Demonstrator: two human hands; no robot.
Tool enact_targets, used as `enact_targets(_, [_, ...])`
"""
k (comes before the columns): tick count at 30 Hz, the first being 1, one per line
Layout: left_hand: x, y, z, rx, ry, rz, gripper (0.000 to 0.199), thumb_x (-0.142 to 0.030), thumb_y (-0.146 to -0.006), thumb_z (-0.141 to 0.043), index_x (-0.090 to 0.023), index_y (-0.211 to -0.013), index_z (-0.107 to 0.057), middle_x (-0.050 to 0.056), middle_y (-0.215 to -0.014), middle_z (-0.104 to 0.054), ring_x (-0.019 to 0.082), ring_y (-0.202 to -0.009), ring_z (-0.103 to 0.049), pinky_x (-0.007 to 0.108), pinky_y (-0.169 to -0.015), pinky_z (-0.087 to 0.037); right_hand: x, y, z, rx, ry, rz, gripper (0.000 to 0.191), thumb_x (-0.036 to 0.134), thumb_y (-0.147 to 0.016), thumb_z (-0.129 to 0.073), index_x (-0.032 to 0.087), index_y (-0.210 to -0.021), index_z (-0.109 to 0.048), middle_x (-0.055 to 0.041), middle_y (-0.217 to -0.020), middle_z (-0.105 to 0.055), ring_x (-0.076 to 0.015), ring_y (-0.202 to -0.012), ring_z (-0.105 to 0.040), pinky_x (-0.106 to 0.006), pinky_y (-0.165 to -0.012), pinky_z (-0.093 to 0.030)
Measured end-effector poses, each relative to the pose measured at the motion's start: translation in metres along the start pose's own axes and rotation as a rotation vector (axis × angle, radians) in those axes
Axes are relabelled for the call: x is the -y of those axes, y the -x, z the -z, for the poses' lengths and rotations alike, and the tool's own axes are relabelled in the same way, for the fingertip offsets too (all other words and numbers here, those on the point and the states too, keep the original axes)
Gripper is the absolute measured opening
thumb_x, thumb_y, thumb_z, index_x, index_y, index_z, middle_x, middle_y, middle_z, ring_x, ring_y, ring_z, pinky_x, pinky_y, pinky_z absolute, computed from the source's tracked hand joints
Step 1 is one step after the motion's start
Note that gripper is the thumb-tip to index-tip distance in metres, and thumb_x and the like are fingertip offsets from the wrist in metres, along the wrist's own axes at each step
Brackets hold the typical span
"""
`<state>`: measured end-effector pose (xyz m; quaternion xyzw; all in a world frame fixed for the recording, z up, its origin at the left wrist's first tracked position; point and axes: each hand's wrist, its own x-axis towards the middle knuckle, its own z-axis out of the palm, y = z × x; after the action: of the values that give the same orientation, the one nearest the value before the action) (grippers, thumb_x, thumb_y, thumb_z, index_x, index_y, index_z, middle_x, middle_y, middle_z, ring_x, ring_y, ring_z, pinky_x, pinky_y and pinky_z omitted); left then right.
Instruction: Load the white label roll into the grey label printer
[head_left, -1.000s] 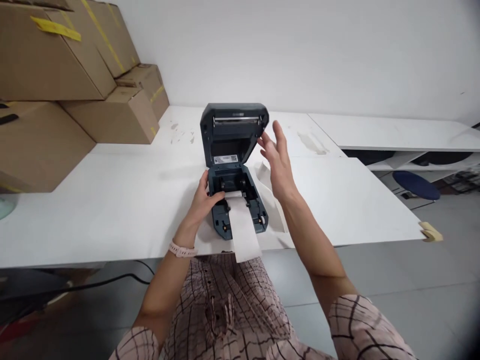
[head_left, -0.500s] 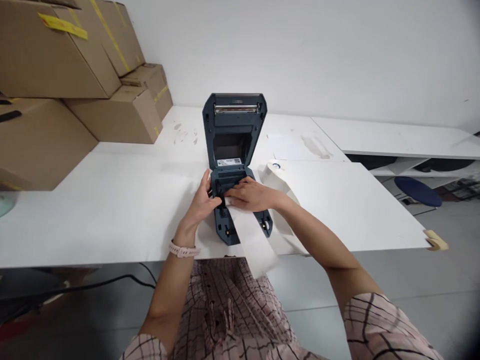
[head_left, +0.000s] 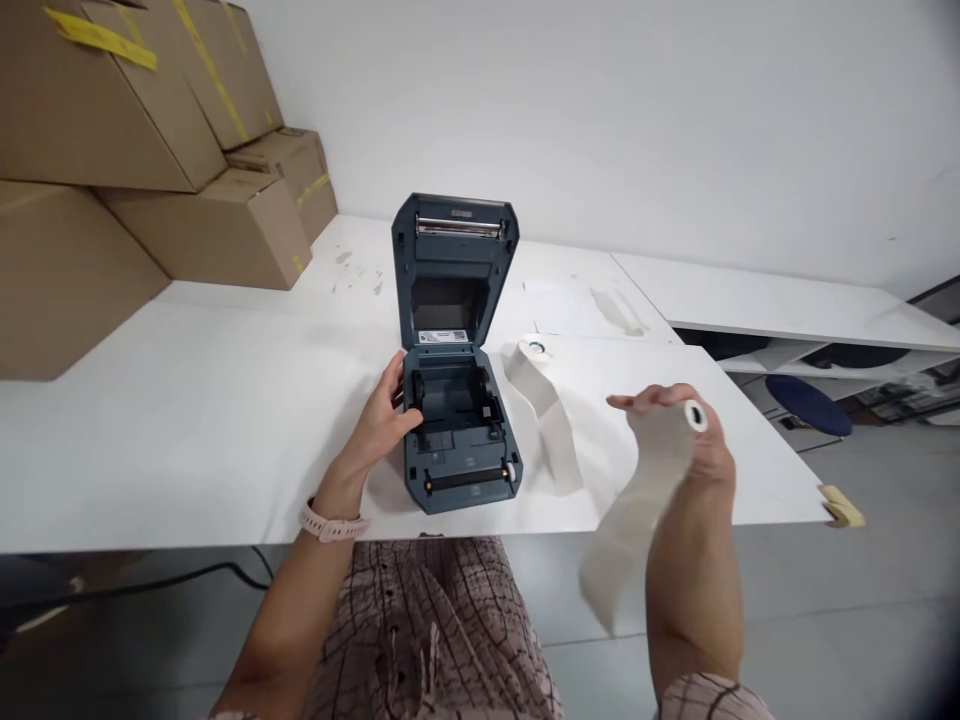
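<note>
White tabletop (head_left: 247,430) holds brown cardboard boxes (head_left: 247,225) and 1 upright white paper roll (head_left: 534,352) beside our open dark-grey printer (head_left: 461,435), its left edge gripped by our left hand (head_left: 382,415), while our right hand (head_left: 709,440), closed round 1 small white roll with a trailing strip (head_left: 664,445), has left the printer.

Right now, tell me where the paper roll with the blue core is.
In the head view, the blue-cored paper roll stands on the white table, just right of the open printer, its loose strip trailing toward the table's near edge.
</note>
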<state>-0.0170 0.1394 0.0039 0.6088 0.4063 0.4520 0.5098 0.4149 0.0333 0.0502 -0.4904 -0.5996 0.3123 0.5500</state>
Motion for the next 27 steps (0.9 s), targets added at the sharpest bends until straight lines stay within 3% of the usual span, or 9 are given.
enact_targets(3, [0.001,0.0,0.0,-0.013,-0.01,0.009,0.106,-0.029,-0.079,-0.078,-0.023,-0.171,-0.027,0.017,-0.17,-0.045,0.037,-0.153,-0.049,0.055,-0.128,-0.039,-0.028,-0.008,0.007,0.012,-0.096,-0.21,0.054,0.06,-0.064,-0.097,0.034,-0.101,-0.067,-0.0091,-0.112,-0.081,-0.041,-0.13,-0.07,-0.059,-0.105,-0.058])
enact_targets(6, [0.003,0.001,0.001,-0.028,-0.015,0.021,0.105,-0.031,-0.079,-0.079,-0.024,-0.17,-0.028,0.018,-0.169,-0.046,0.037,-0.152,-0.051,0.057,-0.127,-0.039,-0.049,-0.026,-0.005,0.073,-0.04,-0.376,0.053,0.055,-0.068,-0.095,0.03,-0.106,-0.067,-0.0126,-0.131,-0.078,-0.038,-0.134,-0.068,-0.053,-0.099,-0.061])
enact_targets(10, [0.005,0.001,0.004,-0.03,-0.025,0.01,0.104,-0.032,-0.079,-0.08,-0.022,-0.17,-0.03,0.019,-0.168,-0.047,0.037,-0.153,-0.05,0.059,-0.129,-0.035,-0.069,-0.04,-0.023,0.107,0.04,-0.373,0.056,0.051,-0.066,-0.096,0.025,-0.108,-0.07,-0.0138,-0.134,-0.077,-0.0349,-0.135,-0.066,-0.056,-0.115,-0.051])
enact_targets(12, [0.006,0.001,0.005,-0.027,-0.03,-0.006,0.102,-0.032,-0.08,-0.08,-0.022,-0.169,-0.032,0.019,-0.168,-0.048,0.037,-0.154,-0.049,0.059,-0.129,-0.035,-0.073,-0.039,-0.023,0.128,0.034,-0.365,0.065,0.044,-0.063,-0.097,0.025,-0.119,-0.072,-0.0124,-0.14,-0.074,-0.0346,-0.14,-0.063,-0.057,-0.121,-0.045])
enact_targets(15, [0.006,0.0,0.006,-0.012,-0.033,-0.036,0.101,-0.031,-0.081,-0.079,-0.024,-0.169,-0.031,0.017,-0.165,-0.052,0.036,-0.153,-0.05,0.059,-0.129,-0.036,-0.07,-0.036,-0.01,0.112,-0.037,-0.35,0.074,0.036,-0.069,-0.091,0.032,-0.138,-0.066,-0.0104,-0.155,-0.065,-0.0322,-0.149,-0.056,-0.057,-0.125,-0.04])
enact_targets(18, [0.006,-0.002,0.004,0.005,-0.032,-0.045,0.103,-0.028,-0.081,-0.078,-0.023,-0.171,-0.028,0.017,-0.165,-0.052,0.035,-0.152,-0.051,0.058,-0.129,-0.035,-0.055,-0.046,0.003,0.062,-0.048,-0.301,0.068,0.034,-0.077,-0.084,0.034,-0.142,-0.063,-0.0109,-0.159,-0.061,-0.0292,-0.155,-0.049,-0.056,-0.129,-0.035])
enact_targets(20, [0.005,-0.003,0.002,0.01,-0.025,-0.035,0.105,-0.027,-0.079,-0.077,-0.021,-0.171,-0.026,0.018,-0.166,-0.051,0.035,-0.152,-0.051,0.058,-0.13,-0.034,-0.043,-0.065,0.001,0.111,0.016,-0.24,0.069,0.032,-0.078,-0.085,0.033,-0.143,-0.062,-0.0099,-0.162,-0.058,-0.0276,-0.158,-0.045,-0.054,-0.131,-0.031])
enact_targets(24, [0.006,-0.004,0.0,0.004,0.004,-0.017,0.108,-0.027,-0.077,-0.079,-0.021,-0.171,-0.026,0.019,-0.167,-0.049,0.035,-0.152,-0.051,0.057,-0.13,-0.034,-0.03,-0.121,-0.032,0.323,0.183,-0.248,0.083,0.029,-0.066,-0.092,0.029,-0.144,-0.062,-0.0117,-0.167,-0.051,-0.031,-0.158,-0.043,-0.055,-0.13,-0.029])
enact_targets(27, [0.007,-0.005,0.0,0.021,0.013,-0.019,0.108,-0.027,-0.079,-0.077,-0.023,-0.172,-0.022,0.018,-0.169,-0.047,0.033,-0.151,-0.052,0.055,-0.128,-0.037,-0.032,-0.154,-0.064,0.441,0.258,-0.328,0.086,0.025,-0.057,-0.092,0.026,-0.138,-0.065,-0.0125,-0.157,-0.06,-0.0339,-0.144,-0.056,-0.055,-0.122,-0.041])
